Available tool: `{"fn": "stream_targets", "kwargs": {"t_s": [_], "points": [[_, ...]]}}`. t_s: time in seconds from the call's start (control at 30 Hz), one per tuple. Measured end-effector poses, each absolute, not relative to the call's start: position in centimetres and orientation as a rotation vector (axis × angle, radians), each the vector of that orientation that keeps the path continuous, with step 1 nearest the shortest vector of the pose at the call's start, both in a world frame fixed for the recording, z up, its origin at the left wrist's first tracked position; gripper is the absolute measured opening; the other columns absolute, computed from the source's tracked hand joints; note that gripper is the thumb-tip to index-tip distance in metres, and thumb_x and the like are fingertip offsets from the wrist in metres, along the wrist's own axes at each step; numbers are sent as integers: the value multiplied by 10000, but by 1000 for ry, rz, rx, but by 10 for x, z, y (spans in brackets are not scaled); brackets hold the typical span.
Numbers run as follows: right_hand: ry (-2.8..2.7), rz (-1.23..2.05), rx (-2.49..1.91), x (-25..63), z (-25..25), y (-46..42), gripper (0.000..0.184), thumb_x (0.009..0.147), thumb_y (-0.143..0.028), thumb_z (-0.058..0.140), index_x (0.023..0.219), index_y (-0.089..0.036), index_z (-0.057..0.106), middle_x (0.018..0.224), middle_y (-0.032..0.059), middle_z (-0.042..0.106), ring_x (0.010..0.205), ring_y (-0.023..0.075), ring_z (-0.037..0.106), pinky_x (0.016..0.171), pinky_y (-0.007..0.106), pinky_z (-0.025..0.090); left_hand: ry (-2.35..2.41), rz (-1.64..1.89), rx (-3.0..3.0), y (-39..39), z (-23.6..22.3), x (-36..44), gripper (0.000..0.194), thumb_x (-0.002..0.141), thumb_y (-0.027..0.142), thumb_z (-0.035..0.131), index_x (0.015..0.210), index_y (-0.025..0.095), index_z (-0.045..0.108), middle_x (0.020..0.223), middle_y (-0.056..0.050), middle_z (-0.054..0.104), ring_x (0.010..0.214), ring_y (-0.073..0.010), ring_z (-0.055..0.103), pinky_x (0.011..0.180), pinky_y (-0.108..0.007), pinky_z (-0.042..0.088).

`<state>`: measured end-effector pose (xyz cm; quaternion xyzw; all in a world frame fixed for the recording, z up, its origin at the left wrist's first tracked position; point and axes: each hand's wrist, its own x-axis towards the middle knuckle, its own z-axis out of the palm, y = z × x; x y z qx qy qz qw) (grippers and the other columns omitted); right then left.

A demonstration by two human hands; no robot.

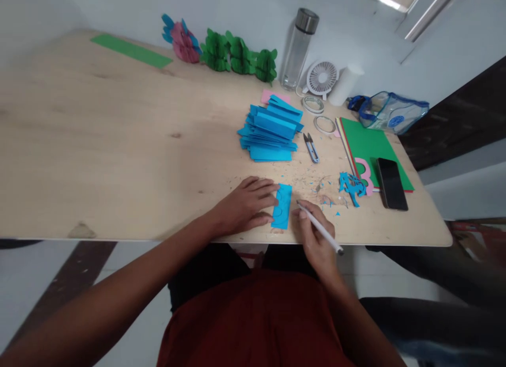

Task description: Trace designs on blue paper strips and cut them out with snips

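"Where is the blue paper strip (283, 208) found?"
"Near the front edge of the wooden table (138, 161); the strip's left side is touched by the left hand (248, 205), fingers loosely spread."
"And the white pen (324, 233)?"
"It is pinched by the right hand (318, 251), tip held just beside the strip."

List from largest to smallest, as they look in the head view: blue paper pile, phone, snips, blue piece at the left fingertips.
1. Blue paper pile
2. Phone and blue piece: too close to rank; the left hand overlaps the piece
3. Snips
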<state>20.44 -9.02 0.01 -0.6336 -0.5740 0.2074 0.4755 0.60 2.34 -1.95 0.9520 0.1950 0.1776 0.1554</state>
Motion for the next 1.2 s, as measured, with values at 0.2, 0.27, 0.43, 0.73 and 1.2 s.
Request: {"fn": "stream_targets", "kwargs": {"t_s": [0.2,0.27,0.43,0.73,1.2], "points": [[-1646,245,-1447,200,-11,-89,265,968,-209,497,1170,-224,668,1099,91,742,1023,242,691,915,414,546,561,457,2691,24,-20,7,210,907,367,583,1068,254,657,1413,-75,575,1402,-287,391,1151,-493,264],[-1676,234,-1421,201,-10,-90,288,960,-183,500,1197,-223,660,1102,95,743,1023,248,689,919,426,542,579,450,2691,24,-20,7,233,906,376,581,1090,251,651,1419,-85,570,1401,-288,394,1150,-495,267],[-1597,423,-1338,208,-5,-91,240,945,-219,532,1113,-234,703,1071,87,750,1014,242,692,910,414,542,587,437,2689,23,-19,7,235,908,384,569,1083,249,648,1426,-90,566,1397,-287,404,1147,-499,271],[-1333,774,-1449,201,-3,-79,81,844,-275,586,814,-211,624,696,5,644,645,160,596,588,262,479,588,432,2711,24,-21,7,322,889,383,594,1172,230,611,1444,-117,546,1388,-292,411,1134,-504,284],[-1325,887,-1478,195,-3,-72,94,814,-273,584,741,-216,600,632,-15,589,584,147,567,572,262,447,569,471,2722,26,-27,6,317,906,398,572,1179,240,607,1452,-106,538,1394,-294,407,1141,-498,273]]}}
